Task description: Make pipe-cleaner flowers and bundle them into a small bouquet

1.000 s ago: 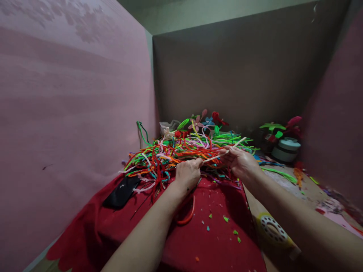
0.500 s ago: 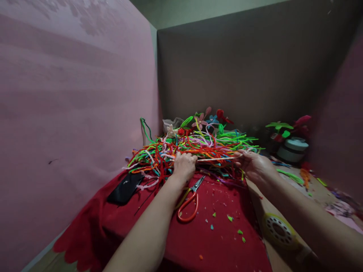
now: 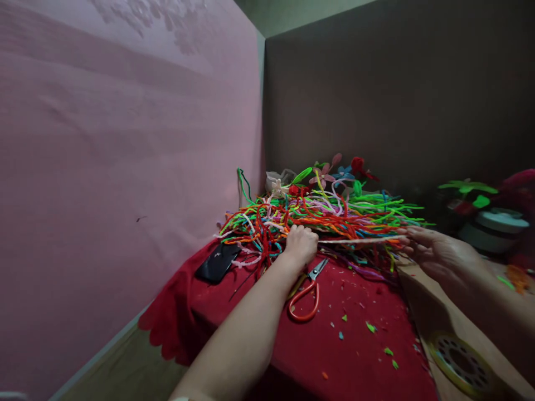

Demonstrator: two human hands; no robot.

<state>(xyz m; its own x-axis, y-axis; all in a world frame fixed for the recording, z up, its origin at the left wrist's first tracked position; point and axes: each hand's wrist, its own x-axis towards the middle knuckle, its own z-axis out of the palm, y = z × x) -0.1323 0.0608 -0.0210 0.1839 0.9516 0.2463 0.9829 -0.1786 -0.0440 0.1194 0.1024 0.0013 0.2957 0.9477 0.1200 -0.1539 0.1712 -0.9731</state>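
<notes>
A pale, whitish pipe cleaner [image 3: 359, 240] is stretched almost level between both hands. My left hand [image 3: 301, 244] is closed in a fist around its left part, just in front of a heap of colourful pipe cleaners [image 3: 334, 214]. At the other end, the fingertips of my right hand [image 3: 438, 253] pinch the strand, beside the heap's right edge. Scissors [image 3: 307, 309] with orange-red handles lie below my left hand, partly covered by the forearm. The pile rests on a red cloth [image 3: 355, 356] dotted with small coloured scraps.
A black phone [image 3: 217, 263] lies on the cloth at left. Pipe-cleaner flowers [image 3: 326, 175] stand behind the heap. To the right are a tape roll [image 3: 462, 362] and a lidded white container [image 3: 497, 228]. A pink wall [image 3: 146, 167] borders the left side.
The view has swung left, so everything appears farther right. My hands are farther apart, with a longer stretch of the pale pipe cleaner showing between them.
</notes>
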